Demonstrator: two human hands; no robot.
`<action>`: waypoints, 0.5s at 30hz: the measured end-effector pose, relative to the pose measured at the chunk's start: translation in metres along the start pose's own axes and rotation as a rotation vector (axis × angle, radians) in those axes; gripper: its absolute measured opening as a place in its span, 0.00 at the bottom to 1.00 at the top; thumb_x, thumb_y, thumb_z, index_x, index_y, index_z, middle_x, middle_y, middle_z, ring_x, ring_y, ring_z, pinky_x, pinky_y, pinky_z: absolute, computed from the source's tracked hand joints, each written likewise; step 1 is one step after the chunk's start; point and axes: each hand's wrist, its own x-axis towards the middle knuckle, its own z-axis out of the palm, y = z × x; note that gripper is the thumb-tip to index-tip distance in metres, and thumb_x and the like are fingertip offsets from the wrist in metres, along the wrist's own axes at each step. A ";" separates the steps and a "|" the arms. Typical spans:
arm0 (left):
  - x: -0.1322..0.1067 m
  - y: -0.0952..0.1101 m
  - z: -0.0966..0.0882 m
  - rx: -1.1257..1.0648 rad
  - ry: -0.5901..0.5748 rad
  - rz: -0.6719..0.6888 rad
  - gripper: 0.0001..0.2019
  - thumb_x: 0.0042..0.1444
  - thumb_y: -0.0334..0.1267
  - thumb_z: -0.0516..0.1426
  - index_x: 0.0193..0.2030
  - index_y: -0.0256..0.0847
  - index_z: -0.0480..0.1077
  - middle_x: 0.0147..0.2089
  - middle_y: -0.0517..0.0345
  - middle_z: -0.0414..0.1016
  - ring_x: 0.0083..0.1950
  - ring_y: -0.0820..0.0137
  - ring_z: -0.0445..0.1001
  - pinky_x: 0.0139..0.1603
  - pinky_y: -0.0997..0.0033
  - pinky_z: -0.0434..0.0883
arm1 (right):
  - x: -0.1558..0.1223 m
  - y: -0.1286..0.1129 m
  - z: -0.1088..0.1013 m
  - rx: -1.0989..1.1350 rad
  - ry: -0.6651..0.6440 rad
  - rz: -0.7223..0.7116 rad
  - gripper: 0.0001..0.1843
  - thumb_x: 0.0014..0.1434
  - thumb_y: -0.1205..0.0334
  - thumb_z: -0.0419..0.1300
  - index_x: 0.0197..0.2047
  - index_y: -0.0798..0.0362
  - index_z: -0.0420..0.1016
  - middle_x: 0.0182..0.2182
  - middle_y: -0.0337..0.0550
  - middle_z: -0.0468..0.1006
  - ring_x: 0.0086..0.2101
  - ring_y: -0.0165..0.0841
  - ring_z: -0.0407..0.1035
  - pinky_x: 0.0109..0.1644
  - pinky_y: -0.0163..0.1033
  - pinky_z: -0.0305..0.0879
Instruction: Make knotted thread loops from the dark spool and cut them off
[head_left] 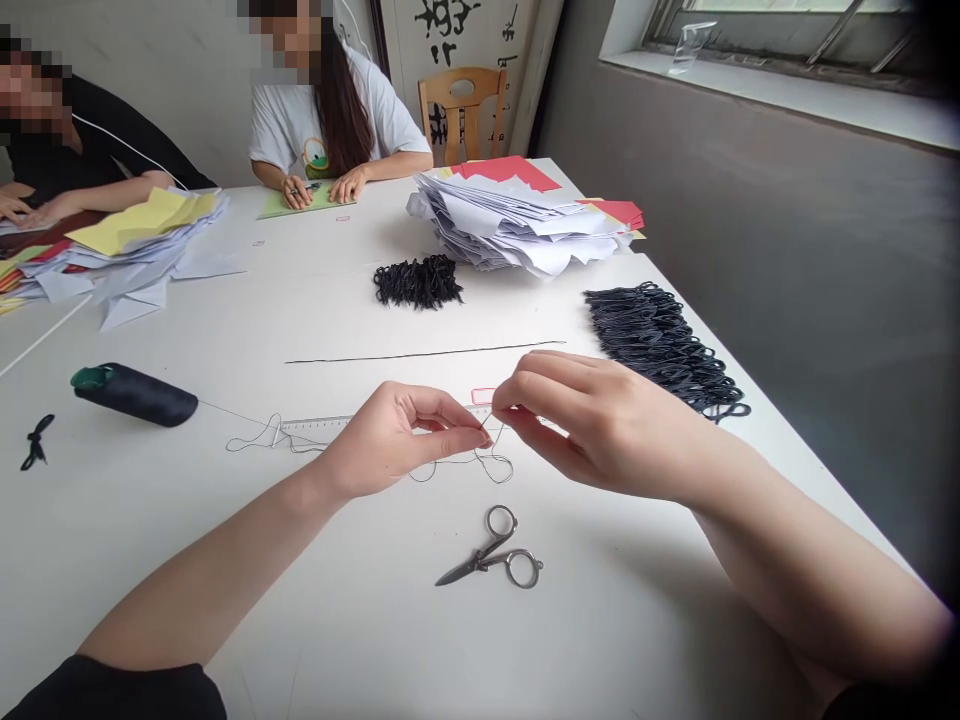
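My left hand (409,435) and my right hand (592,420) meet above the table, each with thumb and fingers pinched on a thin dark thread (495,470). Loops of the thread hang and lie below the fingertips. From there it trails left to a spool of black thread (142,393) lying on its side. Under my hands lies a clear ruler (315,424), partly hidden by them. Nearer to me, a pair of metal scissors (491,555) rests with its blades pointing left. Beyond my hands a straight dark cord (420,353) is stretched across the table.
Bundles of black cord loops (660,345) lie at the right edge, with a smaller black bundle (418,281) farther back. A tall paper stack (517,225) and a left paper pile (142,225) stand beyond. A black knotted piece (37,442) lies far left. Two people sit across the table (322,610).
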 end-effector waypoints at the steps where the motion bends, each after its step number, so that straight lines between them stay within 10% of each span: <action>1: 0.000 0.000 0.000 -0.022 -0.016 -0.018 0.08 0.51 0.43 0.65 0.32 0.41 0.78 0.35 0.56 0.81 0.41 0.67 0.78 0.41 0.70 0.72 | 0.000 0.002 -0.003 -0.009 0.009 0.006 0.07 0.64 0.73 0.49 0.36 0.55 0.65 0.27 0.41 0.68 0.26 0.27 0.60 0.29 0.34 0.58; 15: 0.031 -0.039 -0.022 -0.020 -0.124 -0.267 0.14 0.48 0.48 0.66 0.33 0.39 0.75 0.39 0.52 0.82 0.47 0.65 0.78 0.43 0.71 0.73 | -0.026 0.056 -0.054 -0.535 0.386 0.321 0.04 0.59 0.68 0.55 0.32 0.52 0.67 0.26 0.40 0.73 0.28 0.28 0.68 0.31 0.36 0.62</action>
